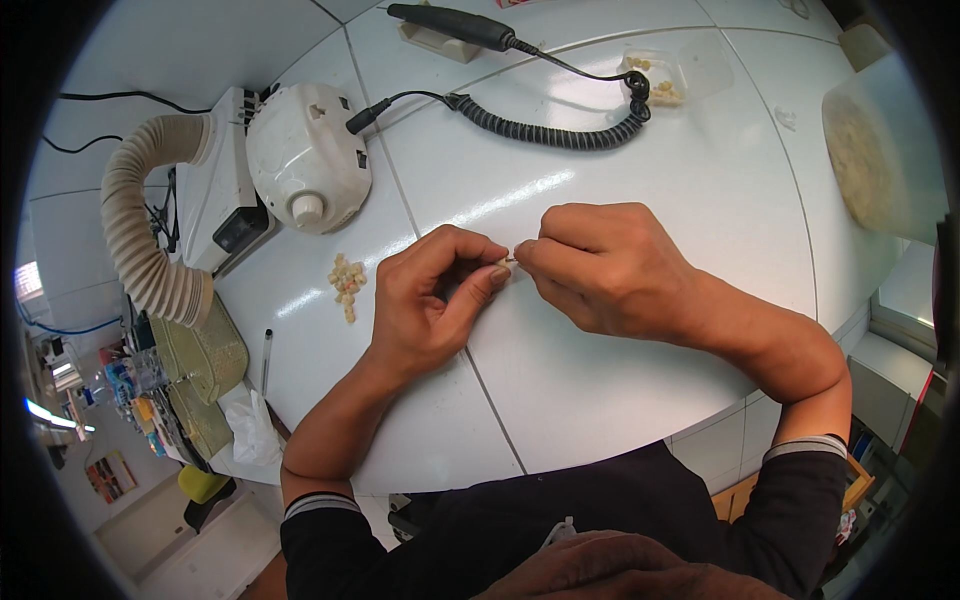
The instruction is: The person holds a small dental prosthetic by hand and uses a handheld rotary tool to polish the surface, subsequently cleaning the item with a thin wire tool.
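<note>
Above the white table (620, 390), my two hands meet fingertip to fingertip. My left hand (425, 300) is closed in a pinch, thumb against forefinger, on a small pale piece (503, 263) mostly covered by the fingers. From the right, my right hand (615, 270) pinches a thin, short dark pin (512, 260) whose tip reaches the pale piece; its far end is hidden in the fingers. Left of my left hand lies a little pile of cream-coloured tooth-like pieces (347, 285).
A white control box (310, 150) with a knob feeds a coiled cable (550, 133) to a black rotary handpiece (455, 27). Far left stands a ribbed hose (140, 220). Also around: a clear tray (683, 75), a translucent tub (885, 140), a pen (266, 360), green baskets (225, 345).
</note>
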The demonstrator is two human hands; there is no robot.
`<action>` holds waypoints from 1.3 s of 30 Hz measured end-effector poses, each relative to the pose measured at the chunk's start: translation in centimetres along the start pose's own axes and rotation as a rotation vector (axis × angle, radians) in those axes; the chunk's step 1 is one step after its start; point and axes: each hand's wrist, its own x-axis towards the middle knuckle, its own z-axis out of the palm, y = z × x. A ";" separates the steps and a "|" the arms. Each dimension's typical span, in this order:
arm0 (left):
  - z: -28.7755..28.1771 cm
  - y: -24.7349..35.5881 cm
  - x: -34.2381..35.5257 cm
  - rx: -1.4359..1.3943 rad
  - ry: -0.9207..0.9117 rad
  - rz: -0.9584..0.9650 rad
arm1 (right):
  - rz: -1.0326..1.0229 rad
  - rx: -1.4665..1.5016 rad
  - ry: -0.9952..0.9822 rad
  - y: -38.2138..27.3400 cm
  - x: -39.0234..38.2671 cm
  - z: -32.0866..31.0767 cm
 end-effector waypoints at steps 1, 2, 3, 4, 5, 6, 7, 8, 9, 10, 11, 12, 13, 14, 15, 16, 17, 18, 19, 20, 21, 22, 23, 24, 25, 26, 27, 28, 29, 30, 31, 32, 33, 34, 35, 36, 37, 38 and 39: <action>0.1 -0.1 0.0 -0.006 0.009 0.030 | 0.002 0.000 -0.001 -0.1 -0.1 0.1; 0.1 -0.2 0.0 -0.012 0.018 0.061 | 0.021 0.009 -0.026 -0.2 -0.3 0.3; 0.2 -0.2 0.0 -0.013 0.017 0.059 | 0.039 0.018 -0.050 -0.3 -0.4 0.5; 0.2 -0.2 0.1 -0.020 0.015 0.080 | 0.040 0.020 -0.051 -0.2 -0.3 0.4; 0.3 -0.2 0.1 -0.028 0.013 0.100 | 0.047 0.072 -0.055 0.1 -0.3 0.2; 0.3 -0.1 0.1 -0.028 0.013 0.099 | 0.054 0.124 -0.060 0.2 -0.2 0.1; 0.4 0.0 0.1 -0.053 0.021 0.072 | 0.054 0.126 -0.061 0.2 -0.3 0.3; 0.4 0.1 0.1 -0.079 0.029 0.045 | 0.049 0.147 -0.032 0.2 -0.4 0.7; 0.4 0.0 0.1 -0.079 0.030 0.044 | 0.045 0.169 -0.004 0.1 -0.4 0.8; 0.3 0.0 0.1 -0.050 0.022 0.076 | 0.044 0.169 -0.005 0.2 -0.4 0.7; 0.3 -0.1 0.0 -0.020 0.014 0.108 | 0.061 0.180 -0.019 0.4 -0.4 0.5; 0.3 -0.2 0.0 -0.020 0.015 0.108 | 0.077 0.190 -0.033 0.5 -0.4 0.4; 0.3 -0.3 0.1 -0.059 0.008 0.086 | 0.077 0.190 -0.033 0.4 -0.4 0.5; 0.3 -0.3 0.1 -0.097 0.001 0.065 | 0.052 0.208 -0.022 0.4 -0.4 0.7; 0.3 -0.3 0.1 -0.097 0.001 0.065 | 0.027 0.225 -0.010 0.3 -0.4 0.8; 0.3 -0.3 0.1 -0.073 0.007 0.077 | 0.027 0.225 -0.010 0.3 -0.3 0.7; 0.3 -0.2 0.1 -0.048 0.013 0.088 | 0.049 0.205 -0.009 0.2 -0.3 0.6; 0.2 -0.2 0.0 -0.048 0.013 0.088 | 0.071 0.185 -0.009 0.2 -0.2 0.6; 0.2 0.0 0.0 -0.016 0.010 0.079 | 0.071 0.184 -0.008 0.2 -0.2 0.5; 0.2 0.1 0.0 0.016 0.007 0.071 | 0.063 0.210 -0.008 0.3 -0.3 0.4; 0.2 0.2 0.1 0.016 0.006 0.072 | 0.055 0.237 -0.008 0.3 -0.3 0.4; 0.2 0.4 0.1 -0.022 0.011 0.037 | 0.056 0.238 -0.008 0.2 -0.3 0.4; 0.2 0.4 0.1 -0.061 0.017 0.003 | 0.047 0.233 -0.019 0.1 -0.3 0.4; 0.2 0.3 0.0 -0.061 0.017 0.001 | 0.039 0.228 -0.029 0.1 -0.4 0.5; 0.2 0.3 0.0 -0.052 0.014 0.007 | 0.039 0.229 -0.028 0.1 -0.4 0.5; 0.2 0.3 -0.1 -0.044 0.011 0.013 | 0.055 0.215 -0.016 0.1 -0.4 0.5; 0.2 0.4 0.0 -0.043 0.010 0.013 | 0.070 0.201 -0.004 0.2 -0.4 0.5; 0.2 0.5 0.0 -0.027 0.010 0.014 | 0.070 0.201 -0.004 0.2 -0.4 0.5; 0.2 0.5 0.0 -0.012 0.011 0.015 | 0.065 0.217 -0.005 0.2 -0.4 0.4; 0.2 0.5 0.0 -0.012 0.010 0.015 | 0.060 0.233 -0.006 0.2 -0.4 0.4; 0.2 0.4 0.0 -0.035 0.015 0.007 | 0.060 0.233 -0.007 0.2 -0.4 0.5; 0.2 0.3 0.0 -0.059 0.021 -0.001 | 0.055 0.229 -0.013 0.2 -0.4 0.6; 0.2 0.3 0.0 -0.059 0.021 -0.002 | 0.051 0.224 -0.020 0.1 -0.4 0.6; 0.2 0.3 -0.1 -0.064 0.021 -0.007 | 0.051 0.224 -0.020 0.2 -0.5 0.6; 0.2 0.3 -0.1 -0.070 0.022 -0.013 | 0.058 0.218 -0.014 0.2 -0.5 0.6; 0.2 0.3 -0.1 -0.071 0.021 -0.013 | 0.064 0.211 -0.009 0.3 -0.5 0.6; 0.2 0.4 -0.1 -0.041 0.017 -0.002 | 0.063 0.211 -0.009 0.3 -0.5 0.5; 0.2 0.5 0.0 -0.011 0.013 0.009 | 0.064 0.214 -0.008 0.3 -0.5 0.4; 0.1 0.5 0.0 -0.011 0.014 0.010 | 0.065 0.217 -0.006 0.3 -0.4 0.4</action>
